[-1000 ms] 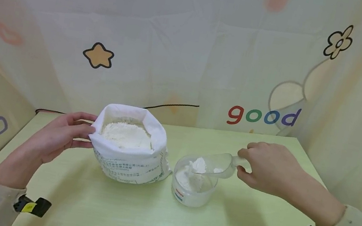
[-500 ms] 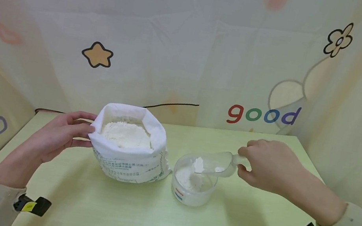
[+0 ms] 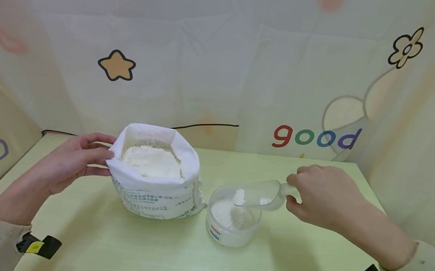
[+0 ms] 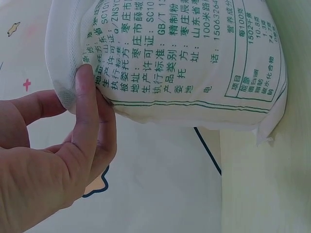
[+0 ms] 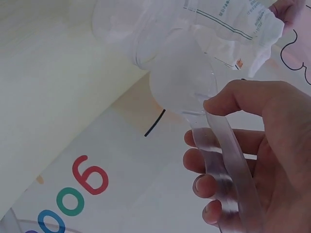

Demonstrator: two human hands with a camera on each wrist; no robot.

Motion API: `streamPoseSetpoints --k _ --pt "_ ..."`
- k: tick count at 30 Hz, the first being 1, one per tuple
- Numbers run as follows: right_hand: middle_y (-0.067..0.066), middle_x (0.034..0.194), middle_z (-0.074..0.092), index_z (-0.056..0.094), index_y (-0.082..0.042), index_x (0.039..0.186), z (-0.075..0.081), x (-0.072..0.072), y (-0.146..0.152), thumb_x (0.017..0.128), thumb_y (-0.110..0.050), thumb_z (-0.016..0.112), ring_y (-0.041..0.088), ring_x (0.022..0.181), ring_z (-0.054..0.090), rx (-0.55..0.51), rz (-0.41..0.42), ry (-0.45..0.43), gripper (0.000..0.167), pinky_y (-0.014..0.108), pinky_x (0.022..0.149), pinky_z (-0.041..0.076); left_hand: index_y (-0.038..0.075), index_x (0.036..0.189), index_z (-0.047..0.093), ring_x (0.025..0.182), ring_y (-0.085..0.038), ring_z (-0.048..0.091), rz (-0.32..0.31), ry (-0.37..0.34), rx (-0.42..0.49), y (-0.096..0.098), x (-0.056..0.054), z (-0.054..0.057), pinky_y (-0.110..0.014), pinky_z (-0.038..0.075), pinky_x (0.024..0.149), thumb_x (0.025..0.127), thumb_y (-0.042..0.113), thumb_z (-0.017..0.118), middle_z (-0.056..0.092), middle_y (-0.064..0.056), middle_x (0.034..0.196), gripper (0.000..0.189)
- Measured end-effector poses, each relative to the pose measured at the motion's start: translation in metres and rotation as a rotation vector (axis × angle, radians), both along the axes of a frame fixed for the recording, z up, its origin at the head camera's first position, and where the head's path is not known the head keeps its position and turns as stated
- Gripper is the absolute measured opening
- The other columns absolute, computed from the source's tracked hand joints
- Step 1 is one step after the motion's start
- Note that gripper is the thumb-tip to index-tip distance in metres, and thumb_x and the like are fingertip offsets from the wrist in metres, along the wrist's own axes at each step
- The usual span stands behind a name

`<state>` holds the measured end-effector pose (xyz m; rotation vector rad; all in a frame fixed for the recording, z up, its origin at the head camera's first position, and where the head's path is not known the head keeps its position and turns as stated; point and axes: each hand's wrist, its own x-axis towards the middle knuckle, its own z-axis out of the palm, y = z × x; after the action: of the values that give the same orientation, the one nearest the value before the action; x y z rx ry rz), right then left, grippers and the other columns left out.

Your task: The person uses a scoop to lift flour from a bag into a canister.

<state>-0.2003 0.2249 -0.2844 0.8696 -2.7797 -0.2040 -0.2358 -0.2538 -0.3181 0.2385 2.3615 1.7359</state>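
Note:
A white woven bag (image 3: 163, 202) with green print stands at centre left, its rim folded out and white flour (image 3: 151, 162) inside. My left hand (image 3: 67, 165) pinches the left side of that rim, as the left wrist view also shows on the printed bag (image 4: 194, 58). To the right, a clear round tub (image 3: 228, 238) holds some white flour. My right hand (image 3: 324, 196) grips the handle of a clear plastic scoop (image 3: 261, 193), whose mouth tips down over the tub. A little flour clings in the scoop. In the right wrist view, fingers curl round the scoop handle (image 5: 231, 174).
Everything stands on a pale green table (image 3: 178, 268). Behind and at the sides hangs a printed curtain (image 3: 230, 61). A dark cord (image 3: 58, 132) lies along the table's back left edge.
The scoop has risen slightly over the tub, and the clump of flour at its mouth has shrunk. My left hand and the bag stay in place.

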Motion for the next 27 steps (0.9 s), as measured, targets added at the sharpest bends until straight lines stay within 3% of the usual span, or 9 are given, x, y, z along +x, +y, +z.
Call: streamPoseSetpoints --k 10,15,27 --pt "-0.007 0.063 0.052 0.059 -0.014 0.077 -0.001 -0.001 -0.002 0.079 -0.022 0.079 0.012 0.053 0.047 0.006 0.025 0.004 0.021 0.030 0.044 0.041 -0.007 0.150 0.033 0.098 -0.017 0.069 0.004 -0.001 -0.006 0.001 0.000 0.001 -0.036 0.059 0.089 0.106 0.018 0.060 0.058 -0.017 0.129 0.058" --pt "-0.006 0.065 0.052 0.059 -0.014 0.079 -0.002 -0.002 -0.001 0.078 -0.023 0.078 0.013 0.055 0.049 0.010 0.040 0.026 0.021 0.030 0.046 0.043 -0.007 0.149 0.033 0.099 -0.018 0.069 -0.001 0.005 -0.001 0.000 0.000 0.002 -0.036 0.059 0.090 0.106 0.018 0.060 0.060 -0.014 0.125 0.057" --pt "-0.007 0.063 0.048 0.059 -0.013 0.078 -0.010 -0.003 0.001 0.082 -0.026 0.072 0.013 0.054 0.048 -0.010 0.074 0.051 0.019 0.029 0.046 0.042 -0.008 0.149 0.034 0.100 -0.019 0.069 -0.009 0.014 -0.009 0.000 0.001 0.001 -0.037 0.059 0.089 0.106 0.018 0.059 0.059 -0.017 0.128 0.056"
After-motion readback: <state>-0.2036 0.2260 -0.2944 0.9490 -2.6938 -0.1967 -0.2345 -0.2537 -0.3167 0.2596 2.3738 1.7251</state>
